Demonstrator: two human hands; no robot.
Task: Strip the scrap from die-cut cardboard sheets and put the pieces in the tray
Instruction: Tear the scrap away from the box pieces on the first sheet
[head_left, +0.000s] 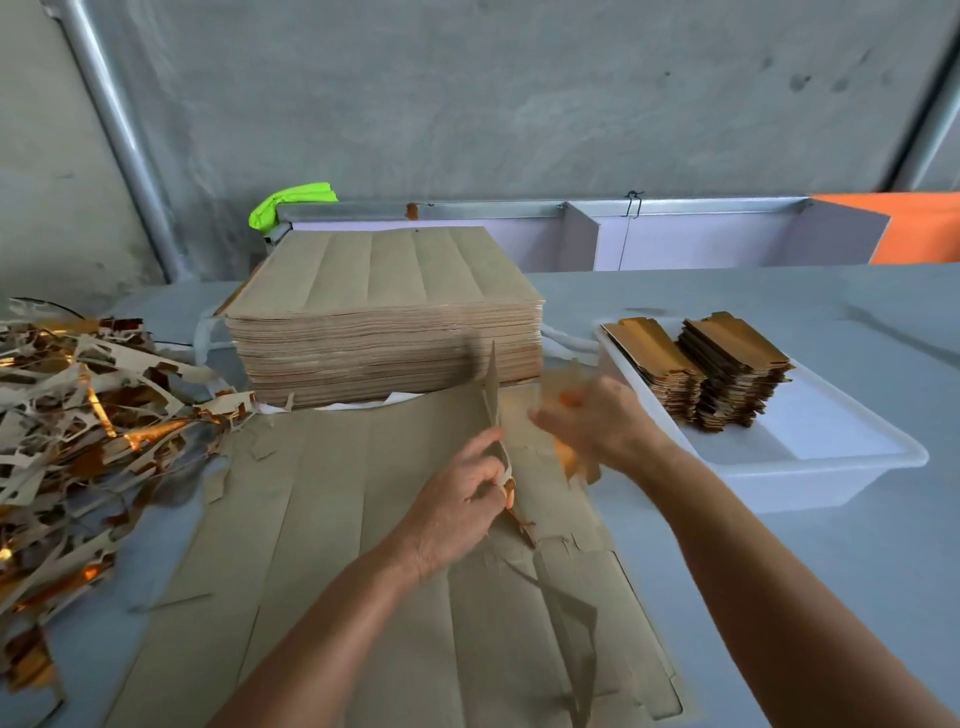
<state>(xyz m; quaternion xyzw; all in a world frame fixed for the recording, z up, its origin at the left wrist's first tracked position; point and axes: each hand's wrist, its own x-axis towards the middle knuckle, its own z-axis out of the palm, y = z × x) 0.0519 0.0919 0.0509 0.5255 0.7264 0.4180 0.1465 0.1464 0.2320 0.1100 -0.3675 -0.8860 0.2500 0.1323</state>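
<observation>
Nearest the head camera, a die-cut cardboard sheet (322, 545) lies flat on the grey table (779, 597), brown side up, with long score lines running away from the viewer. The left hand (457, 514) pinches a narrow scrap strip (493, 395) between thumb and fingers; the strip stands up on edge from the sheet's right part and trails down toward the near edge. The right hand (592, 421) is just beside it, blurred, fingers curled round a cut piece (569, 457) with an orange-gold face; the two hands are close but not touching. Behind them stands a tall stack of sheets (384, 317). To the right, a white tray (810, 457) holds two stacks of finished pieces (696, 374) at its far end. At the left edge of the table sprawls a tangled heap of scrap (72, 415), grey and gold
</observation>
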